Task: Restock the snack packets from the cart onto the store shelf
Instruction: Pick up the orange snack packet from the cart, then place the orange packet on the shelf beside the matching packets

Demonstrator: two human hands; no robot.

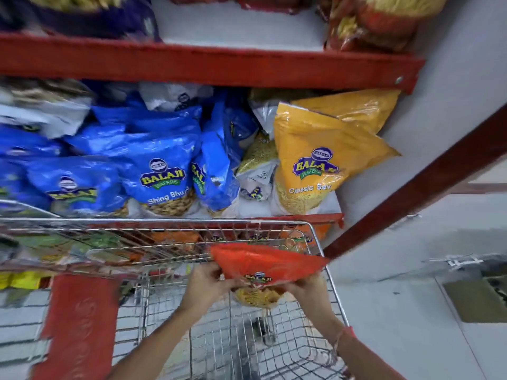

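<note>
Both the left hand (208, 281) and the right hand (307, 286) grip the lower edge of an orange snack packet (266, 263), held above the wire cart (315, 237) near its front right corner. Just past the cart's rim, the red-edged shelf (301, 216) is crowded with blue packets (162, 171) and yellow packets (312, 160). Grey floor (397, 311) lies open to the right, beyond a slanting red post (417, 185).

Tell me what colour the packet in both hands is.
Orange-red, with a clear window at the bottom: the Balaji packet, seen in the head view.
</note>
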